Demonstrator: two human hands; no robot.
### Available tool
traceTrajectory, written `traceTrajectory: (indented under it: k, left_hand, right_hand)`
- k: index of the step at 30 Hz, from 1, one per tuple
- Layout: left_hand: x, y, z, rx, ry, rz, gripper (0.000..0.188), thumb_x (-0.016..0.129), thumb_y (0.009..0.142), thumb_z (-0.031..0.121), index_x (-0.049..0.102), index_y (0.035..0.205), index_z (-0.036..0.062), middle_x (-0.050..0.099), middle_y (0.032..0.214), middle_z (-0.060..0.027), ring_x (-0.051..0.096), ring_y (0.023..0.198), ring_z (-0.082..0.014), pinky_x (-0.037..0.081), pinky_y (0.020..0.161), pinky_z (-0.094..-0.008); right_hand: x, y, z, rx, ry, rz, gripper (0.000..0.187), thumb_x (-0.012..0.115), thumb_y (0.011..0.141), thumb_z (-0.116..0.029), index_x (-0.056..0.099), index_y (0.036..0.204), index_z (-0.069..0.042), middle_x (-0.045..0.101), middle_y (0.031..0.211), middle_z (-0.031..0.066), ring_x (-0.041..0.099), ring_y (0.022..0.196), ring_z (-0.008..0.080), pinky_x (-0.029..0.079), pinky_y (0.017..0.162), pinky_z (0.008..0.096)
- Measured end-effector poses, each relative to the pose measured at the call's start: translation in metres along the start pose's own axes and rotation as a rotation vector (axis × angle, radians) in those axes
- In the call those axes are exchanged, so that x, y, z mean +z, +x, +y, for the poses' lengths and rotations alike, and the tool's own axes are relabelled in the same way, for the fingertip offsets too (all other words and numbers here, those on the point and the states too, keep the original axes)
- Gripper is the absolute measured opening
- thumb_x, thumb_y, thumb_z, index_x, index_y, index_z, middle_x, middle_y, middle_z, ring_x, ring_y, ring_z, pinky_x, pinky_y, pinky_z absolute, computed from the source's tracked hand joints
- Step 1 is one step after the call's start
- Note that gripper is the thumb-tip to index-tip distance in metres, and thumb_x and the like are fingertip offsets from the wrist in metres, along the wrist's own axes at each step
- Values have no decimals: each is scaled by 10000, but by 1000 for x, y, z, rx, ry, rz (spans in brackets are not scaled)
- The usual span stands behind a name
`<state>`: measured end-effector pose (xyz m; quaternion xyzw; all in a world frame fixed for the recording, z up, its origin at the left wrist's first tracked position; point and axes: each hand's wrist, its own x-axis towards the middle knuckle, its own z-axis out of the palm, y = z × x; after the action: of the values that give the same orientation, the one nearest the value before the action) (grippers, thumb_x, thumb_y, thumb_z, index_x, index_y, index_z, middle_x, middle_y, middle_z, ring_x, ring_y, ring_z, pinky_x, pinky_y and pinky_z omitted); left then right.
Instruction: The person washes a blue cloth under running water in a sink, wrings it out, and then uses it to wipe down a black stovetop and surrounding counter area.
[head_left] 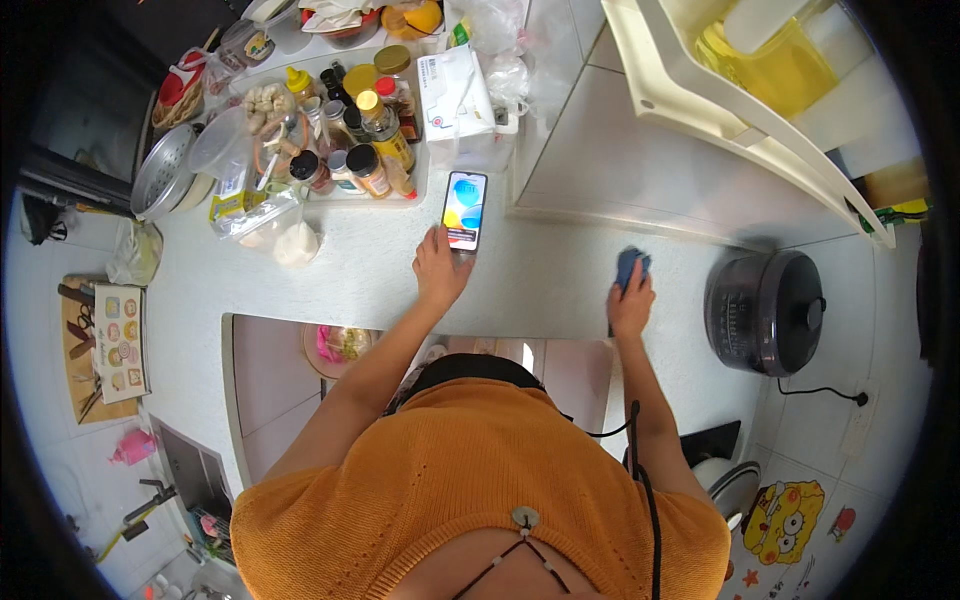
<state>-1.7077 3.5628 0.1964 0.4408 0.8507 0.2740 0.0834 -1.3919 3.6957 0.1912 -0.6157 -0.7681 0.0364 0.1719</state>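
Left hand [440,268] has its fingers at the lower end of the phone [464,205], which lies face-up and lit on the bench [540,290], just above frame centre; can't tell if they grip it or only rest on it. Right hand [631,302] has its fingers closed on a bunched blue cloth [631,266], right of centre. Risks, my read: fingers overlap the bottom of the screen, so a stray touch could trigger something; a shove up-left puts the phone into the tray [422,172] of bottles and jars [367,170], tall and packed tight, so one knock could tip several. If the cloth is damp (can't tell), crossing to the phone could wet it. A wide swing right meets the black cooker [765,300], with its power cord [820,391] below it. Black cord [650,500] hangs by the right arm, lower right of centre: snag risk. Other clutter: white soft pack [455,92] above the phone, clear bag with white contents [297,243] left of it, near the tray. Cream shelf [690,110] overhangs upper right, limiting reach there. Bench between the hands has nothing blocking.
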Motion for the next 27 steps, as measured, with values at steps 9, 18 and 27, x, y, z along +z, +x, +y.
traceTrajectory:
  k: [9, 18, 27]
  left_hand:
    - [-64, -72, -86, 163, -110, -98, 614, 634, 720, 191, 398, 1272, 61, 451, 1187, -187, 421, 1072, -358, 359, 875, -464]
    - [-131, -102, -173, 207, -66, 9, 513, 607, 678, 80, 484, 1174, 32, 528, 1071, -178, 473, 993, -358, 390, 852, -442]
    - [-135, -105, -190, 185, -109, 11, 476, 575, 700, 35, 481, 1167, 38, 510, 1103, -171, 460, 1022, -358, 375, 875, -437]
  right_hand:
    - [-1, -111, -151, -426, 187, -201, 675, 622, 703, -103, 353, 1322, -119, 356, 1278, 271, 451, 1006, 411, 422, 833, 458]
    - [51, -163, -309, -954, 348, -276, 608, 582, 726, -109, 403, 1298, -213, 408, 1260, 229, 502, 951, 363, 453, 800, 417]
    - [25, -148, -246, -760, 155, -194, 462, 499, 774, -57, 504, 1203, -230, 488, 1214, 134, 530, 918, 292, 445, 783, 387]
